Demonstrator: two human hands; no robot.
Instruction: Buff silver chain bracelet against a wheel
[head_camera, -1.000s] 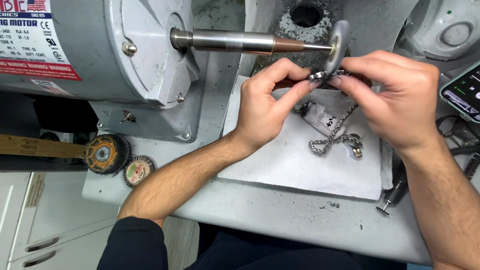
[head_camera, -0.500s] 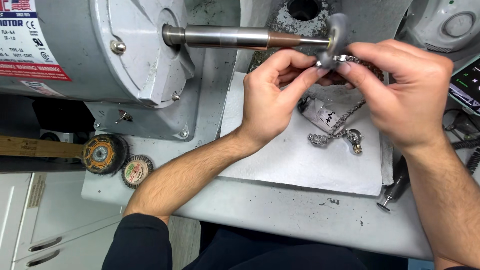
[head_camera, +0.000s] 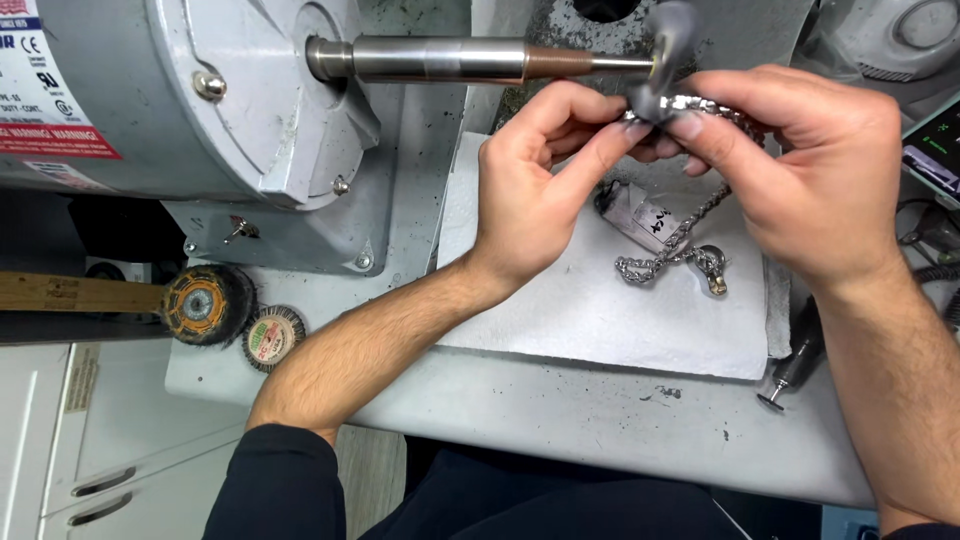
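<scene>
Silver chain held against the polishing wheel

The left hand (head_camera: 535, 190) and right hand (head_camera: 800, 170) both pinch the silver chain (head_camera: 690, 104) at the grey wheel (head_camera: 668, 40) on the motor's shaft (head_camera: 470, 60); its loose end lies on the white paper towel (head_camera: 560, 310) near the bench's back edge.

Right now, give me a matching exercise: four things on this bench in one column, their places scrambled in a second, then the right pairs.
1 silver chain
2 buffing wheel
3 white paper towel
4 wire wheel brush

A lying below the motor, at the bench's left edge
B spread on the bench under the hands
C at the tip of the motor shaft
D pinched between both hands

Pairs: 1-D, 2-C, 3-B, 4-A
</scene>
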